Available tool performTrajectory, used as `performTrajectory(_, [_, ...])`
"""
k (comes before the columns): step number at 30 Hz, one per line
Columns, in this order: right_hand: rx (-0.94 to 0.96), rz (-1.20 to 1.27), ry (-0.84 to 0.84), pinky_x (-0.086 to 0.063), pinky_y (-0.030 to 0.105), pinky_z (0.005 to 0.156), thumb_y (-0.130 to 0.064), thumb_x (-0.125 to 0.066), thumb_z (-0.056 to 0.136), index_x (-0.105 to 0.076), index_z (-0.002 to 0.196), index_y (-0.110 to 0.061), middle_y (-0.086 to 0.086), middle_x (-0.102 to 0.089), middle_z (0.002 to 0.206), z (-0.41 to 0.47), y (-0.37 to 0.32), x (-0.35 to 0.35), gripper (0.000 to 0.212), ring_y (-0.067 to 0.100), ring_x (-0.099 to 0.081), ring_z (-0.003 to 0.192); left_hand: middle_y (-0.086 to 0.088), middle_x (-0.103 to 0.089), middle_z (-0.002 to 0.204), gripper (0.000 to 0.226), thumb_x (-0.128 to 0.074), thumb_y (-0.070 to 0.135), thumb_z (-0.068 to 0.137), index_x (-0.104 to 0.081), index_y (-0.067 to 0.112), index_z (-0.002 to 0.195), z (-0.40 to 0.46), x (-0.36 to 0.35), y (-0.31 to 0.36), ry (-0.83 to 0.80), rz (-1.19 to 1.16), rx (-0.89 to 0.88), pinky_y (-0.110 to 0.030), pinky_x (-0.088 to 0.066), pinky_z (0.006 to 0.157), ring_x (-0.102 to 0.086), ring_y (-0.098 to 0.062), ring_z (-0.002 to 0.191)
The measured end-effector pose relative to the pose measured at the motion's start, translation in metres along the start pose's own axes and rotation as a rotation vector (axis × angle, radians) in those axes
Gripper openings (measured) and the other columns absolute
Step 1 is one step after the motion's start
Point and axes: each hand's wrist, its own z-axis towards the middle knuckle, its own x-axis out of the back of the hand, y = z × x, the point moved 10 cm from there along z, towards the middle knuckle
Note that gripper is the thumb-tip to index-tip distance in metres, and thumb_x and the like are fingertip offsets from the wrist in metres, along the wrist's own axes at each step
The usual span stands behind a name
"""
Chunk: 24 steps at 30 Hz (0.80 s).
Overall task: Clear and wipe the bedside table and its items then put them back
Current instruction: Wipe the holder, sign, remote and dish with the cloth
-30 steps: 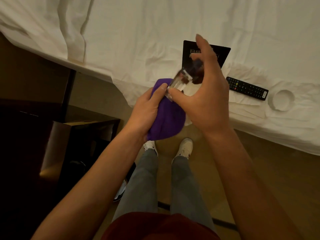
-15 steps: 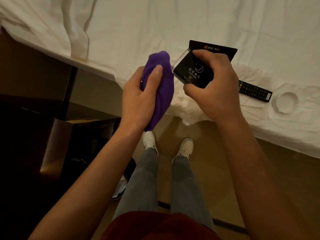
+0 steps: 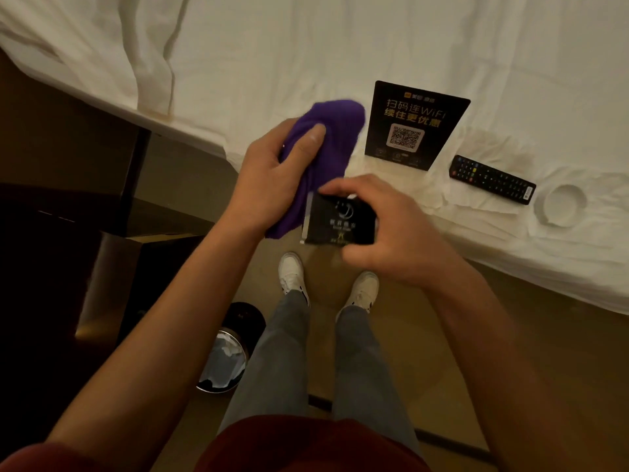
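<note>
My left hand [image 3: 272, 168] grips a bunched purple cloth [image 3: 335, 127] above the edge of the bed. My right hand [image 3: 384, 233] holds a small black acrylic sign [image 3: 340, 224] by its edges, with its left edge against the cloth. A larger black WiFi card [image 3: 415, 126] with a QR code, a black remote [image 3: 492, 178] and a white round ashtray [image 3: 563, 206] lie on the white bed sheet [image 3: 306, 46]. The dark bedside table [image 3: 105, 264] stands at the left.
A small metal bin [image 3: 224, 362] with a liner stands on the floor beside my left leg. My white shoes [image 3: 292, 272] stand close to the bed's edge. Dark furniture fills the left side.
Both hands have dropped lower and nearer me. The small black sign has turned face up and now sits below the cloth, so the WiFi card behind shows in full.
</note>
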Motion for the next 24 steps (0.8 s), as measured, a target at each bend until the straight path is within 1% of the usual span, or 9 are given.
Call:
performTrajectory(2, [-0.05,0.036,-0.052,-0.045,0.005,0.083,-0.034,-0.075,0.065,-0.051,0.137,-0.031,-0.015,-0.054,0.121,0.0,0.01,-0.019,0.076,-0.007,-0.053,0.111,0.019,-0.069,0.084,0.015,-0.056,0.033,0.103,-0.069,0.025,0.101,0.009,0.016,0.002,0.08,-0.031,0.016,-0.022,-0.048,0.074,-0.063,-0.002,0.082])
performTrajectory(4, [-0.12,0.068,-0.049,-0.046,0.008,0.076,-0.039,-0.076,0.066,-0.051,0.135,-0.03,-0.018,-0.057,0.115,0.002,0.026,-0.027,0.074,-0.009,-0.056,0.104,0.021,-0.066,0.079,0.018,-0.055,0.035,0.103,-0.067,0.026,0.093,0.016,0.035,0.001,0.158,-0.056,0.035,-0.019,-0.048,0.071,-0.061,-0.001,0.079])
performTrajectory(6, [-0.192,0.119,0.03,-0.049,0.01,0.068,-0.044,-0.084,0.068,-0.052,0.126,-0.031,-0.019,-0.06,0.107,0.01,0.043,-0.023,0.067,-0.008,-0.06,0.095,0.019,-0.065,0.08,0.021,-0.055,0.038,0.103,-0.067,0.024,0.093,0.018,0.053,-0.005,0.212,-0.091,0.058,-0.018,-0.049,0.071,-0.062,-0.001,0.081])
performTrajectory(9, [-0.274,0.249,0.184,-0.055,0.014,0.064,-0.051,-0.091,0.07,-0.052,0.121,-0.029,-0.011,-0.064,0.106,0.034,0.062,-0.006,0.068,0.0,-0.068,0.089,0.017,-0.071,0.086,0.021,-0.055,0.04,0.103,-0.069,0.025,0.098,0.012,0.066,-0.024,0.236,-0.128,0.12,-0.019,-0.054,0.075,-0.068,-0.004,0.088])
performTrajectory(12, [-0.302,0.307,0.282,-0.055,0.018,0.056,-0.043,-0.092,0.073,-0.053,0.117,-0.022,-0.002,-0.069,0.103,0.071,0.074,0.004,0.063,0.009,-0.075,0.074,0.013,-0.075,0.096,0.02,-0.057,0.041,0.102,-0.071,0.027,0.104,0.002,0.066,-0.047,0.226,-0.158,0.194,-0.025,-0.057,0.082,-0.071,-0.009,0.098])
performTrajectory(15, [-0.313,0.113,0.3,-0.061,0.029,0.06,-0.041,-0.092,0.073,-0.05,0.118,-0.02,-0.001,-0.069,0.104,0.113,0.08,0.01,0.065,0.013,-0.075,0.072,0.012,-0.073,0.094,0.021,-0.056,0.041,0.102,-0.07,0.025,0.103,-0.004,0.07,-0.064,0.222,-0.164,0.228,-0.026,-0.056,0.079,-0.07,-0.01,0.094])
performTrajectory(18, [-0.293,-0.216,0.289,-0.059,0.039,0.071,-0.048,-0.089,0.073,-0.049,0.124,-0.02,0.003,-0.068,0.112,0.148,0.081,0.013,0.07,0.023,-0.071,0.093,0.012,-0.072,0.094,0.023,-0.057,0.04,0.102,-0.07,0.022,0.105,-0.005,0.079,-0.074,0.229,-0.184,0.242,-0.023,-0.053,0.077,-0.07,-0.009,0.094])
performTrajectory(21, [-0.221,-0.475,0.241,-0.047,0.035,0.069,-0.048,-0.086,0.078,-0.048,0.124,-0.02,0.009,-0.071,0.117,0.175,0.075,0.006,0.065,0.032,-0.069,0.099,0.013,-0.074,0.094,0.022,-0.058,0.04,0.102,-0.07,0.022,0.107,-0.004,0.09,-0.081,0.25,-0.219,0.247,-0.019,-0.053,0.076,-0.07,-0.007,0.094])
performTrajectory(24, [-0.169,-0.678,0.191,-0.043,0.037,0.068,-0.042,-0.081,0.085,-0.051,0.124,-0.018,0.011,-0.071,0.114,0.194,0.07,0.0,0.054,0.035,-0.068,0.098,0.014,-0.074,0.096,0.022,-0.058,0.04,0.102,-0.071,0.023,0.107,-0.001,0.099,-0.085,0.259,-0.266,0.255,-0.017,-0.053,0.076,-0.07,-0.005,0.096])
